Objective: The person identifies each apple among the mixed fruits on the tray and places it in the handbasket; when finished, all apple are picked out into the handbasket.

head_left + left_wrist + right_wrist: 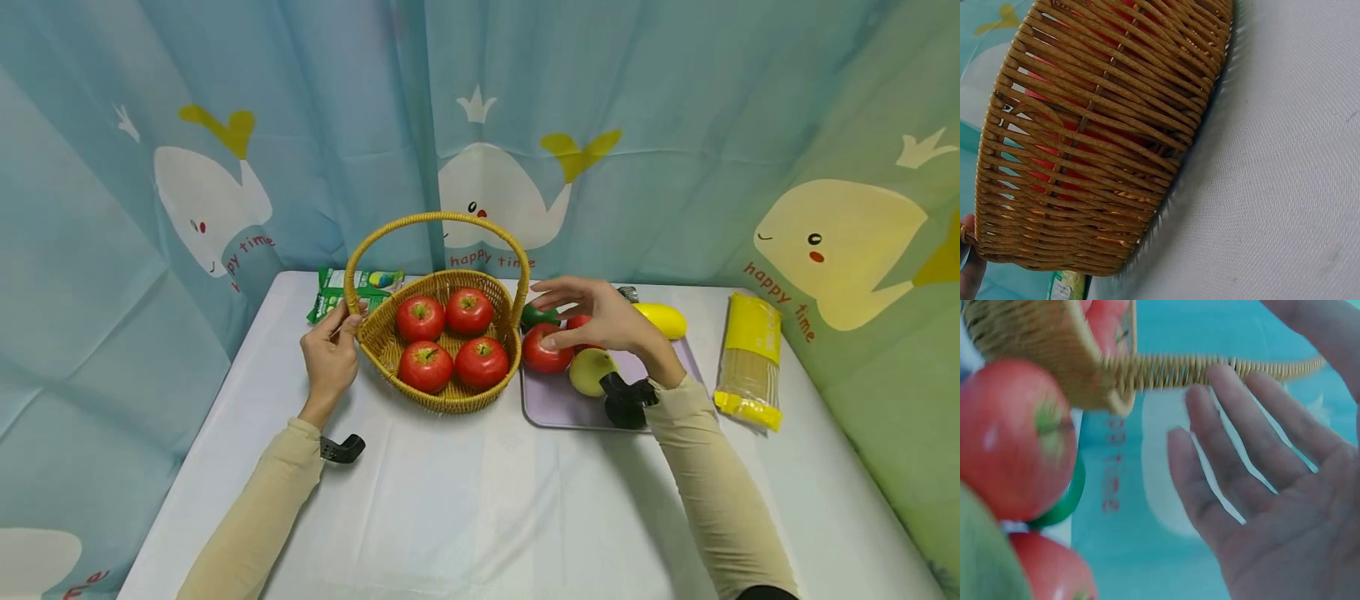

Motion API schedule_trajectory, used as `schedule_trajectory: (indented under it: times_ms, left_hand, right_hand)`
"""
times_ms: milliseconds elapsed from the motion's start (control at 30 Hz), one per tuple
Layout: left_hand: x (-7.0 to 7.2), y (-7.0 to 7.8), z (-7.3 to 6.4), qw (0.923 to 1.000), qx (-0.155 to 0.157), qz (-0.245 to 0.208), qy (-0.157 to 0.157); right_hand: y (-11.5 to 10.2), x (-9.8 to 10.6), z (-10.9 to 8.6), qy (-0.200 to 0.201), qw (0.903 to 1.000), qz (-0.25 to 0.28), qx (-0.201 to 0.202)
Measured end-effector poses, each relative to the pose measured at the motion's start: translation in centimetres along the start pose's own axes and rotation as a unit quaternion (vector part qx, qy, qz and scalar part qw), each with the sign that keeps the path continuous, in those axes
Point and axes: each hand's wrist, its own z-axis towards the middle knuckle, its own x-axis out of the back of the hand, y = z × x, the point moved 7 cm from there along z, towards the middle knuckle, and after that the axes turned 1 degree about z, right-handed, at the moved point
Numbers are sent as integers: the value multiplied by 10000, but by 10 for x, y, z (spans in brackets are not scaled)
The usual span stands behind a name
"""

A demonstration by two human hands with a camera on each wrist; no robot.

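Note:
A woven basket [450, 404] with a tall arched handle [437, 217] stands on the table, holding several red apples [426, 367]. My left hand [330, 354] grips it at the left end, by the foot of the handle; only fingertips [971, 275] show in the left wrist view. My right hand [603, 317] hovers over the tray [573, 414], fingers spread and slightly bent, with nothing held in the right wrist view. Below its thumb, a red apple [546, 350] lies on the tray beside the basket. Another red fruit [1054, 569] and a pale green fruit [591, 372] lie beside that apple.
The lilac tray also bears a green item [536, 315], a yellow item [662, 320] and a dark object [626, 414] partly behind the wrist camera. A yellow noodle pack [750, 358] lies at right. Green packets [352, 292] lie behind the basket; a curtain [360, 125] hangs beyond.

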Motion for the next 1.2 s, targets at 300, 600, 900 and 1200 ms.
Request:
schedule_trajectory:
  times_ms: [300, 600, 900, 1200]
  left_hand:
    - [2, -10, -2, 10000, -15, -47, 9]
    - [3, -37, -3, 9999, 85, -79, -7]
    - [0, -5, -2, 10000, 32, -78, -12]
    - [0, -21, -2, 9999, 70, -92, 6]
  right_hand:
    - [42, 34, -16, 753, 9958, 109, -500]
    - [78, 42, -31, 447, 9925, 135, -1134]
    - [102, 44, -38, 422, 9851, 192, -1654]
    - [118, 45, -37, 364, 9794, 336, -1960]
